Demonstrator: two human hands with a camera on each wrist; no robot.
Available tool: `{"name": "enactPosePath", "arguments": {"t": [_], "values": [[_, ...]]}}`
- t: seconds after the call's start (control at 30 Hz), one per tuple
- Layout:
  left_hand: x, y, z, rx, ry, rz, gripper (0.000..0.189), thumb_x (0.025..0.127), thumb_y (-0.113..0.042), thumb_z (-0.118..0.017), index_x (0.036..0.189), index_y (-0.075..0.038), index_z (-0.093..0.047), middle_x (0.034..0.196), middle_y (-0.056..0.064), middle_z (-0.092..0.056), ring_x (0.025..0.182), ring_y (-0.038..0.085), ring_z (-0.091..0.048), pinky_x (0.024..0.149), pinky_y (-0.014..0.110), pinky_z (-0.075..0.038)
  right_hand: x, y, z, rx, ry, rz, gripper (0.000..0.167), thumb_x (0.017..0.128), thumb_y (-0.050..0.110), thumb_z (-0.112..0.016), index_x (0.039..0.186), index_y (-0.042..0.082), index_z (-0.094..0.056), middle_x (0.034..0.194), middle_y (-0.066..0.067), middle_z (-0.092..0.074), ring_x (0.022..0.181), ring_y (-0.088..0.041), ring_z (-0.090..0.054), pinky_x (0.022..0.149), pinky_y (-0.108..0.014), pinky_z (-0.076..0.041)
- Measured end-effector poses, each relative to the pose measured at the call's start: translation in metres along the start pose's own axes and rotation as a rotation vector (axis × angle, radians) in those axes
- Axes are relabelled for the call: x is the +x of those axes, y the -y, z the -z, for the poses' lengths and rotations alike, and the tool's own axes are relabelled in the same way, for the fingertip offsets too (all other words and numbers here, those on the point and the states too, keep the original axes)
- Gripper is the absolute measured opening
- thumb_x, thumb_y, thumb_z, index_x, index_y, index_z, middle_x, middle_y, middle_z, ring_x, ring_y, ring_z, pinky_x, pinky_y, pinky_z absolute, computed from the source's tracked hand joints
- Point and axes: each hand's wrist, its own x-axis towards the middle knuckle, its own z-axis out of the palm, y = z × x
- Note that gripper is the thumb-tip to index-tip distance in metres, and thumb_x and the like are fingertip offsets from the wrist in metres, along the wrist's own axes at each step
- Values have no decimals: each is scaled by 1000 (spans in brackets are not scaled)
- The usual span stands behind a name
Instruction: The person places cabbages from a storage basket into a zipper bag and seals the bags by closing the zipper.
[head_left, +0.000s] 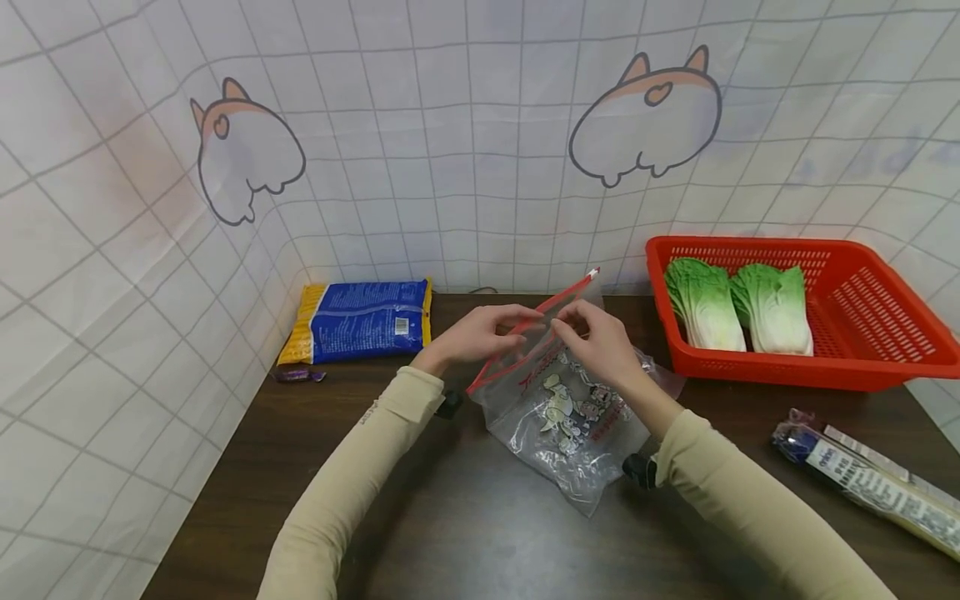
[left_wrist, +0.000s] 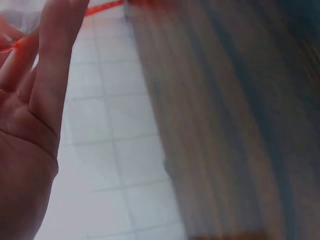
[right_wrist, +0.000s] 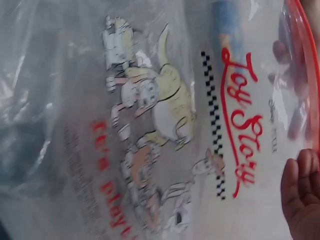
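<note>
A clear zip bag (head_left: pixel 570 408) with a red zip edge and printed cartoon figures stands tilted over the table, its mouth partly apart. My right hand (head_left: pixel 600 337) pinches the near red edge between thumb and curled fingers. Opposite it, my left hand (head_left: pixel 483 333) reaches over the mouth with fingers extended and thumb apart. In the right wrist view, fingertips of that left hand show through the film near the red edge, beside the curled right hand (right_wrist: pixel 302 195). The left wrist view catches the left hand (left_wrist: pixel 37 90) by a strip of red edge.
A red basket (head_left: pixel 787 371) at the right holds two Chinese cabbages (head_left: pixel 705 312). In front of it lies a long wrapped pack (head_left: pixel 877 479). A blue and yellow packet (head_left: pixel 360 321) and a small purple wrapper (head_left: pixel 300 375) are at the back left. Grid-printed cloth walls enclose the table.
</note>
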Motion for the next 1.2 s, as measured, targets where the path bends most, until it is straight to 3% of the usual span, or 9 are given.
{"name": "enactPosePath", "arguments": {"t": [0.17,0.3,0.4,0.53,0.63,0.67,0.77,1.03,1.2], "values": [[5,-20,6,140,-65,-26,43,99,-13,-54,141,-21,-54,110,-3,-69,58,11,-57,53,28,-40,3,12,3,-47,-40,33,17,98,23,-60,104,9,-67,92,-7,-69,81,-22,-64,71,-40,-51],[6,-51,23,271,-160,-24,44,98,-8,-50,141,-15,-53,125,1,-66,76,11,-63,56,26,-40,7,22,9,-19,-129,40,17,97,17,-61,106,5,-68,93,-9,-70,83,-23,-65,75,-40,-52],[2,-83,38,421,-260,-38,42,100,-8,-46,140,-14,-55,131,3,-63,62,12,-50,56,24,-38,12,30,15,57,-163,49,19,97,19,-62,109,5,-68,96,-9,-69,84,-20,-64,77,-35,-52],[-6,-130,49,669,-468,-148,42,98,-5,-44,136,-15,-60,88,7,-70,46,15,-29,47,27,-28,21,38,20,237,-189,59,24,97,22,-62,113,5,-66,100,-8,-67,87,-17,-61,77,-24,-51],[-10,-157,44,859,-603,-256,43,94,-2,-49,132,-16,-63,89,5,-72,48,16,-44,44,27,-32,25,39,20,360,-202,36,27,97,24,-64,116,5,-65,105,-8,-65,92,-17,-60,81,-22,-50],[-10,-161,39,902,-620,-283,42,92,-2,-51,131,-16,-64,100,3,-73,53,17,-52,43,27,-34,25,38,19,380,-198,19,29,96,25,-64,117,5,-64,106,-8,-65,94,-18,-59,83,-23,-50],[-9,-156,19,993,-559,-290,41,90,-6,-60,130,-17,-64,129,0,-64,71,19,-67,44,28,-40,19,27,15,336,-139,-43,31,96,27,-64,118,5,-63,110,-9,-65,97,-20,-60,85,-30,-51],[-5,-87,-53,931,-31,-28,36,95,-11,-59,129,-21,-61,129,-7,-62,63,13,-56,46,28,-44,-18,-25,14,-121,127,-114,22,96,17,-61,109,2,-68,95,-11,-70,83,-26,-64,72,-41,-51],[-7,-70,-74,930,19,22,21,93,-15,-62,114,-18,-66,94,-6,-67,61,14,-59,49,31,-48,-37,-35,19,-201,147,-28,15,90,7,-64,101,-1,-70,85,-7,-69,75,-21,-61,70,-39,-51]]}}
